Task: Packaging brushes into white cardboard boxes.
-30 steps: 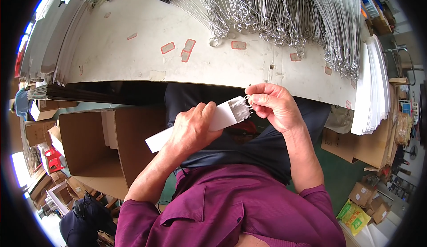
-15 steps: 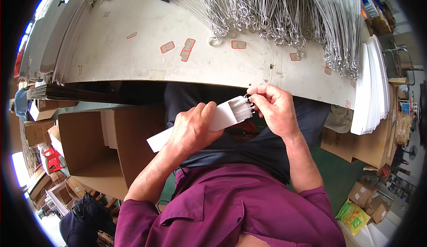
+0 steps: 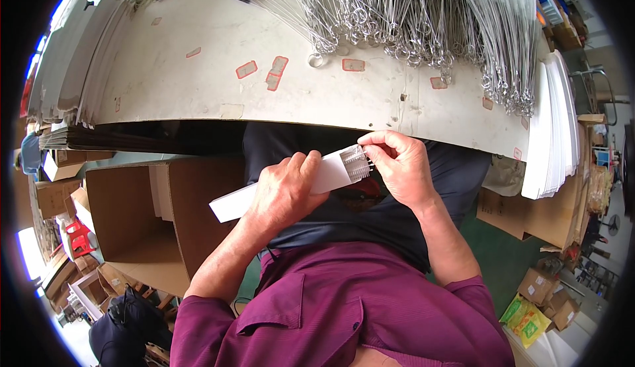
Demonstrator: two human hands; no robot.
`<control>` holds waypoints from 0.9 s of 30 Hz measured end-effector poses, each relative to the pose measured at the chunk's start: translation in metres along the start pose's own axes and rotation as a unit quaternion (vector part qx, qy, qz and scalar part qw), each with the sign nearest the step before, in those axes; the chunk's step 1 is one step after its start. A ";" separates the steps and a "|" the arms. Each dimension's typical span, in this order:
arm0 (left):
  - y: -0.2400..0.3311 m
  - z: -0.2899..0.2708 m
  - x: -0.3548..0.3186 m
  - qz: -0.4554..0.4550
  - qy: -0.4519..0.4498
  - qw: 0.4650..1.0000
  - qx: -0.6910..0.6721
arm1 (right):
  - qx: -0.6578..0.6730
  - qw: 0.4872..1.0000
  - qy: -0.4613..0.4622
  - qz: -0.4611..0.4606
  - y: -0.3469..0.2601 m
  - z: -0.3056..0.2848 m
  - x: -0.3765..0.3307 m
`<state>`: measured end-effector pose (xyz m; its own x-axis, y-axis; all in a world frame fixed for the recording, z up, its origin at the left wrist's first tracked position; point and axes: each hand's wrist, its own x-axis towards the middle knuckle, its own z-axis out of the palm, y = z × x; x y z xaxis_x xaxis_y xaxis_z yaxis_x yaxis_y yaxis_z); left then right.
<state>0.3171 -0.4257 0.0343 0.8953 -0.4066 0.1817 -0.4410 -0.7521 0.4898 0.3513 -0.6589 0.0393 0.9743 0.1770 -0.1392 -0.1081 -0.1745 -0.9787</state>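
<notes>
A long narrow white box (image 3: 331,174) lies tilted above my lap, its right end open. My left hand (image 3: 284,188) is wrapped round its middle. Several small bristle brushes (image 3: 357,164) stick out of the open end. At that end my right hand (image 3: 398,168) pinches with thumb and forefinger at the upper corner of the brushes. What exactly lies between those fingertips is too small to make out, though it seems to be the tip of a brush. On the table beyond lies a large heap of wire-handled brushes (image 3: 390,23) with looped ends.
The worn white table (image 3: 198,96) has its near edge just past my hands. White flat cartons stand in a stack (image 3: 552,129) at its right end, others in a stack (image 3: 73,63) at the left. An open cardboard box (image 3: 132,258) sits to my lower left.
My right hand has moved slightly left and down, keeping close to the brush ends. The white box has slid a little to the left, and the brushes stick out slightly less.
</notes>
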 end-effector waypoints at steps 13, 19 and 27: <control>-0.003 0.002 -0.001 -0.004 -0.008 1.000 0.006 | -0.038 0.997 0.069 -0.001 -0.004 -0.010 0.003; -0.005 0.007 -0.003 -0.017 -0.015 1.000 0.006 | -0.126 0.979 0.070 -0.144 -0.011 -0.005 0.001; -0.002 0.006 -0.003 -0.016 -0.015 1.000 0.009 | -0.174 0.972 0.027 -0.154 -0.002 0.000 -0.004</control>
<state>0.3152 -0.4257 0.0276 0.9072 -0.3967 0.1402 -0.4128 -0.7748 0.4789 0.3478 -0.6589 0.0418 0.9600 0.2226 0.1698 0.2544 -0.4401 -0.8612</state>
